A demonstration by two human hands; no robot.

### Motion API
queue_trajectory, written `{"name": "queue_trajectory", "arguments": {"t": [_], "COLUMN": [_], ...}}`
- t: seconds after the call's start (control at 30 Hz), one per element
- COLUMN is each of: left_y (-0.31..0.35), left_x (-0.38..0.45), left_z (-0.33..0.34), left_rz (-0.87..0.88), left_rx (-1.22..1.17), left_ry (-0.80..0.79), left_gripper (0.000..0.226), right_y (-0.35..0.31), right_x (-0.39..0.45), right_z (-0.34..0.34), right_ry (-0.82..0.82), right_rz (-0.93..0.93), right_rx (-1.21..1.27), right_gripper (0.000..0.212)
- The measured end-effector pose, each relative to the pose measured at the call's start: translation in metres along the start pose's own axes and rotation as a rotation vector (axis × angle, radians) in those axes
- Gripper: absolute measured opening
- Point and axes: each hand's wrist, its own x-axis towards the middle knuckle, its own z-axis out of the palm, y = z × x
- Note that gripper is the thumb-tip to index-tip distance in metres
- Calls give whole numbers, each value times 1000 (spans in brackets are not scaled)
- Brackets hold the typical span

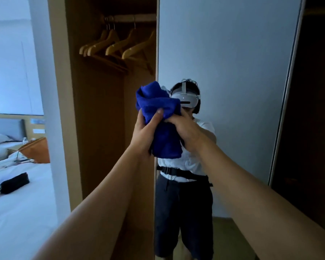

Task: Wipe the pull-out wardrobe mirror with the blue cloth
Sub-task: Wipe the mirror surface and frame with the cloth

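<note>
Blue cloth (159, 117) bunched at mirror (233, 72) left edge, left hand (145, 132) and right hand (184, 130) both gripping it

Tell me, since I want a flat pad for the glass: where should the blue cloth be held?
Probably the bunched middle of the blue cloth, taken from behind, the side away from the mirror. Left hand and right hand already grip there; the lower end hangs loose.

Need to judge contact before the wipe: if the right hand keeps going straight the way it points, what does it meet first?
Most likely the mirror. The right hand, gripping the cloth with the left hand, points at the glass, cloth leading. The gap left is unclear.
</note>
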Motion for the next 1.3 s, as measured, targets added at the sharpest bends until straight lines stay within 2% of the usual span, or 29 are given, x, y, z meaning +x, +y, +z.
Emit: {"name": "queue_trajectory", "arguments": {"t": [0.07,0.1,0.13,0.17,0.2,0.3,0.37,0.43,0.53,0.63,0.67,0.73,0.8,0.87,0.9,0.97,1.0,1.07,1.13,1.23,1.3], "left_y": [-3,-5,-8,-10,-13,-22,-28,-32,-29,-22,-19,-13,-8,-9,-12,-20,-24,-32,-38,-42,-44], "left_x": [-3,-4,-4,-4,-4,-6,-6,-4,7,23,28,39,48,55,57,58,60,66,71,76,75], "left_z": [-3,-5,-9,-14,-19,-36,-42,-41,-34,-26,-23,-19,-16,-12,-9,-5,-4,-6,-10,-16,-20], "left_rz": [-37,-70,-102,-129,-150,-195,-223,-253,-287,-273,-271,-266,-269,-252,-222,-146,-121,-116,-148,-174,-201], "left_rx": [2,-23,-78,-138,-184,-195,-165,-149,-135,-74,-61,-76,-88,-28,25,120,169,256,274,256,256], "left_ry": [128,200,270,332,379,428,423,423,402,375,376,360,318,228,181,135,133,145,174,179,163], "left_gripper": [21,18,17,19,24,36,37,33,28,31,36,41,45,59,63,53,48,47,46,30,25], "right_y": [-2,-4,-6,-7,-6,3,11,17,22,26,26,19,18,15,20,28,28,22,23,43,50], "right_x": [-12,-17,-21,-23,-26,-42,-58,-74,-92,-99,-100,-96,-88,-84,-70,-55,-50,-45,-48,-62,-67], "right_z": [-5,-7,-11,-16,-24,-66,-100,-130,-165,-193,-199,-209,-216,-212,-206,-204,-198,-194,-197,-224,-228], "right_ry": [-146,-181,-132,24,262,1072,1349,1453,1483,1352,1299,1236,1201,1025,1044,1192,1126,1091,1079,1332,1314], "right_rz": [73,77,49,-1,-56,-134,-56,-8,128,339,389,474,547,515,496,427,447,524,446,381,332], "right_rx": [41,45,13,-66,-179,-562,-658,-728,-843,-793,-691,-326,-110,-146,-141,104,129,252,265,161,165], "right_gripper": [47,43,33,25,20,19,19,22,29,46,53,65,72,64,59,54,51,30,37,50,49]}}
